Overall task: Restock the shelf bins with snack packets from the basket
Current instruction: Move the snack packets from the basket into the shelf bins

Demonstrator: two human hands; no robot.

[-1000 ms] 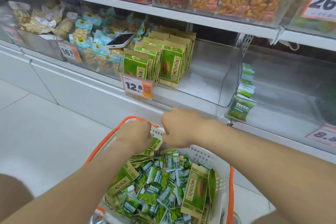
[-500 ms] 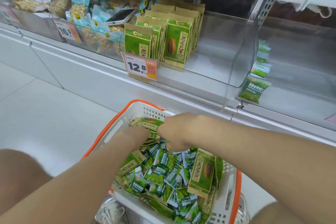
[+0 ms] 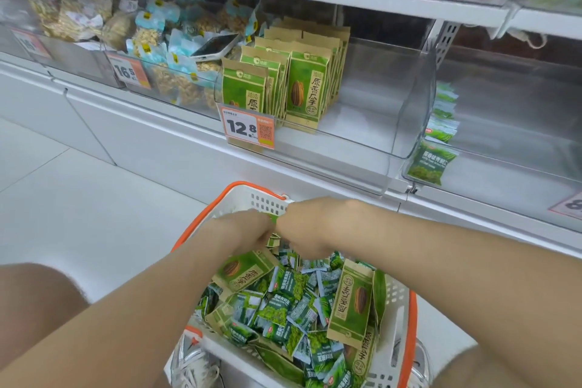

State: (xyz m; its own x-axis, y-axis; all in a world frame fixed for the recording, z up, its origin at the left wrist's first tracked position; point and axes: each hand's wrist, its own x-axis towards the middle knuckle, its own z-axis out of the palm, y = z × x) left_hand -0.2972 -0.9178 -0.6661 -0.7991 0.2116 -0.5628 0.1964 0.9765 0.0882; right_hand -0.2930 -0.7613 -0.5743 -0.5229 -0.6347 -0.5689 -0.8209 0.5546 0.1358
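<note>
A white basket with an orange rim (image 3: 408, 318) stands low in the middle. It holds several small green packets (image 3: 283, 302) and larger green-and-brown seed packets (image 3: 352, 302). At its far end my left hand (image 3: 239, 230) and my right hand (image 3: 310, 227) meet, fingers curled down round a stack of seed packets (image 3: 272, 241). Only slivers of that stack show between the hands. Above, a clear shelf bin (image 3: 378, 135) holds upright seed packets (image 3: 305, 88) on its left side.
A 12.8 price tag (image 3: 248, 129) hangs on the bin front. The bin to the right (image 3: 504, 173) has a few small green packets (image 3: 431, 164) at its left wall. A phone (image 3: 217, 46) lies on the snack bags in the left bin. My shoe (image 3: 192, 362) is under the basket.
Both hands have stayed at the basket's far end and closed together over the stack, covering the top packet that showed half a second ago. The view has tipped back up a little.
</note>
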